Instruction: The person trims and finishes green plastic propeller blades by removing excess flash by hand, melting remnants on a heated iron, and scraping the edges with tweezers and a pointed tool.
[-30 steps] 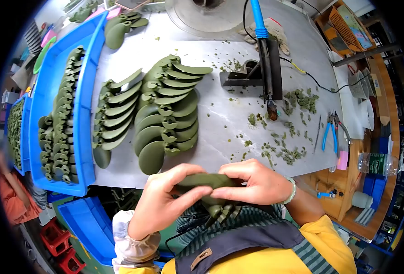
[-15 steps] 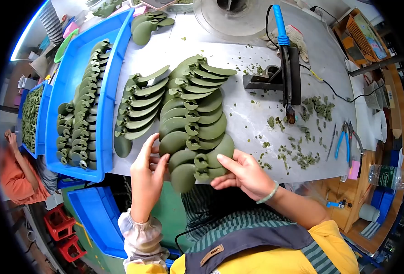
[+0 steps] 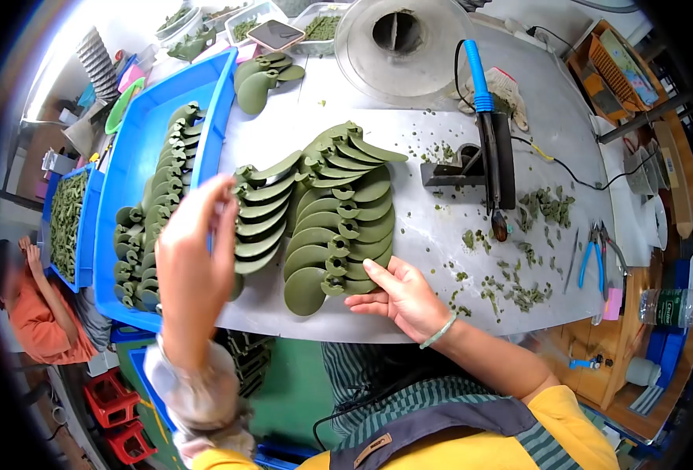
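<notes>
A row of overlapping green plastic propellers (image 3: 338,227) lies on the table in front of me. At its near end my right hand (image 3: 405,298) has the thumb on the edge of the nearest propeller (image 3: 305,291), fingers beside its hub. My left hand (image 3: 189,266) is raised over the table's left edge, next to the blue tray (image 3: 229,86). Motion smears its fingers, and I cannot make out anything in them. Partly behind it is a second row of green propellers (image 3: 264,211). More propellers (image 3: 166,168) are stacked inside the tray.
A black stand holds a blue-handled tool (image 3: 481,70). Green scraps (image 3: 522,294) and pliers (image 3: 593,254) lie to the right. A round metal hopper (image 3: 354,55) and a phone (image 3: 276,34) are at the back. A person in orange (image 3: 45,313) sits far left.
My left hand has left the near end of the middle row and moved up and left toward the tray. The nearest propeller now lies closer in line with the row.
</notes>
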### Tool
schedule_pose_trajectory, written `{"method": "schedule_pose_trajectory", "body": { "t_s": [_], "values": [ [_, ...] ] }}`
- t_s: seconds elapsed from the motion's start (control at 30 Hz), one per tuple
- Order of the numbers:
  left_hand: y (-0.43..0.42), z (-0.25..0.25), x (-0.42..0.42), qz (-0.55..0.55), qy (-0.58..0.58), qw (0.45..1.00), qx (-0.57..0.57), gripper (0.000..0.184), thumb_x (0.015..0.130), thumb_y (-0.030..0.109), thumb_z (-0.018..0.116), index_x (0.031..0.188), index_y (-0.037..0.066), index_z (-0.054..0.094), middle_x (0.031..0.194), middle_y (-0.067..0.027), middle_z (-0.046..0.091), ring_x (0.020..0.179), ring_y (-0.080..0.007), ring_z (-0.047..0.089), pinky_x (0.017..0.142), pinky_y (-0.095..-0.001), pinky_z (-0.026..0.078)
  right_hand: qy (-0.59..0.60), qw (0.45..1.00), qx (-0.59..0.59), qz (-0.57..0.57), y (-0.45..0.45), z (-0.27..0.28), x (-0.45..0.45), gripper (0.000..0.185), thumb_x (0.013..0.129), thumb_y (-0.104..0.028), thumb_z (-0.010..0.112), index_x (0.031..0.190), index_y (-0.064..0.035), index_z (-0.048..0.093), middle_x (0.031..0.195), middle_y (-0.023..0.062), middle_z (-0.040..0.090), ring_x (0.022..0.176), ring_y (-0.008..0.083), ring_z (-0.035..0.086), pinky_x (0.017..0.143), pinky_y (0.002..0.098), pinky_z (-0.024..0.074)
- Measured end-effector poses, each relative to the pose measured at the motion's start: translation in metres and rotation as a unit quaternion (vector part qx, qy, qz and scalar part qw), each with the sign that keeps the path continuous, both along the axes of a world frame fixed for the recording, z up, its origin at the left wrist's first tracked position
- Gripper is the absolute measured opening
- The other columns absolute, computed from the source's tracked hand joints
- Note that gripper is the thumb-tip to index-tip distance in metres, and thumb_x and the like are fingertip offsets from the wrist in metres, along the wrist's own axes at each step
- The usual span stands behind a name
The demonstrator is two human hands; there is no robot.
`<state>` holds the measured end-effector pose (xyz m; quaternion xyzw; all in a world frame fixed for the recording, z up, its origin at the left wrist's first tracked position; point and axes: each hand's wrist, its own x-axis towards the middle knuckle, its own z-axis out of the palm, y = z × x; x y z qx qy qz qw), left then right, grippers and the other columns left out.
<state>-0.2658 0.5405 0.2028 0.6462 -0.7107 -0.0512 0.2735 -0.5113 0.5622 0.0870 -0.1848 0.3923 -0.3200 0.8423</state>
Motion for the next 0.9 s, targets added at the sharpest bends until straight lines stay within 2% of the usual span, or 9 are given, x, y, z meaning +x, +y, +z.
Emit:
{"method": "schedule_pose_trajectory", "body": {
  "t_s": [0.1,0.17,0.23,0.3,0.4,0.57,0.73,0.83,0.9],
  "values": [
    [-0.097,-0.031,0.045,-0.042,0.012,0.999,0.028,0.042,0.095,0.013,0.062,0.135,0.001,0.054,0.114,-0.0206,0.067,0.101,-0.0298,0.068,0.086,-0.0370,0.054,-0.036,0.999,0.009,-0.006,0.001,0.003,-0.002,0.036,0.105,-0.022,0.051,0.120,0.0096,0.046,0.121,0.0199,0.059,0.107,0.0302,0.067,0.091,0.0366,0.0588],
    [-0.162,-0.076,0.073,-0.026,-0.154,0.987,-0.032,0.058,0.095,0.023,0.063,0.143,-0.002,0.042,0.123,-0.0280,0.062,0.111,-0.0398,0.064,0.097,-0.0435,0.049,-0.056,0.998,0.013,-0.008,0.005,0.011,-0.007,0.038,0.105,-0.021,0.050,0.124,0.0107,0.046,0.123,0.0196,0.058,0.114,0.0308,0.064,0.097,0.0368,0.0562],
    [-0.209,-0.071,0.059,0.078,-0.131,0.973,0.171,0.072,0.094,0.030,0.062,0.147,-0.007,0.031,0.128,-0.0349,0.056,0.119,-0.0471,0.056,0.104,-0.0469,0.043,-0.045,0.998,0.043,0.015,0.015,0.012,-0.023,0.044,0.105,-0.021,0.049,0.134,0.0121,0.040,0.134,0.0249,0.053,0.120,0.0317,0.061,0.102,0.0373,0.0526],
    [-0.242,-0.084,0.054,0.161,-0.075,0.961,0.214,0.075,0.093,0.030,0.062,0.148,-0.007,0.028,0.129,-0.0382,0.053,0.123,-0.0499,0.052,0.104,-0.0479,0.043,-0.031,0.997,0.058,0.029,0.025,0.022,-0.044,0.044,0.106,-0.020,0.049,0.137,0.0103,0.041,0.135,0.0249,0.053,0.119,0.0303,0.061,0.102,0.0370,0.0523],
    [-0.272,-0.113,0.058,0.200,-0.059,0.966,0.154,0.072,0.093,0.027,0.064,0.147,-0.006,0.031,0.134,-0.0336,0.053,0.126,-0.0447,0.052,0.106,-0.0436,0.041,-0.004,0.991,0.031,0.133,0.034,0.041,-0.077,0.040,0.106,-0.019,0.048,0.137,0.0066,0.045,0.132,0.0217,0.057,0.117,0.0279,0.063,0.101,0.0363,0.0529],
    [-0.329,-0.199,0.131,0.064,0.002,0.987,-0.146,0.071,0.092,0.026,0.065,0.147,-0.005,0.033,0.136,-0.0299,0.054,0.128,-0.0393,0.053,0.107,-0.0413,0.040,-0.024,0.986,0.019,0.165,0.051,0.056,-0.117,0.032,0.106,-0.015,0.047,0.131,0.0042,0.053,0.124,0.0153,0.064,0.110,0.0208,0.065,0.096,0.0324,0.0538],
    [-0.341,-0.217,0.158,0.109,0.292,0.950,0.003,0.061,0.089,0.023,0.075,0.138,-0.002,0.050,0.116,-0.0127,0.067,0.098,-0.0192,0.064,0.083,-0.0275,0.050,-0.002,0.986,-0.119,0.117,0.057,0.081,-0.162,0.026,0.105,-0.010,0.050,0.127,0.0025,0.056,0.117,0.0102,0.066,0.105,0.0145,0.065,0.092,0.0283,0.0531],
    [-0.338,-0.201,0.162,0.108,0.427,0.891,0.112,0.054,0.088,0.017,0.076,0.135,0.000,0.054,0.110,-0.0076,0.070,0.088,-0.0129,0.067,0.067,-0.0220,0.051,0.227,0.956,-0.178,-0.044,0.038,0.099,-0.196,0.021,0.103,-0.012,0.054,0.116,0.0018,0.063,0.103,0.0069,0.069,0.091,0.0141,0.068,0.084,0.0271,0.0550],
    [-0.336,-0.192,0.156,0.110,0.472,0.863,0.140,0.052,0.088,0.016,0.076,0.134,0.001,0.056,0.109,-0.0063,0.070,0.086,-0.0117,0.069,0.063,-0.0207,0.051,0.414,0.867,-0.236,-0.144,0.021,0.070,-0.234,0.021,0.101,-0.014,0.057,0.114,0.0011,0.064,0.099,0.0061,0.070,0.087,0.0137,0.068,0.080,0.0277,0.0551]
  ]
}}
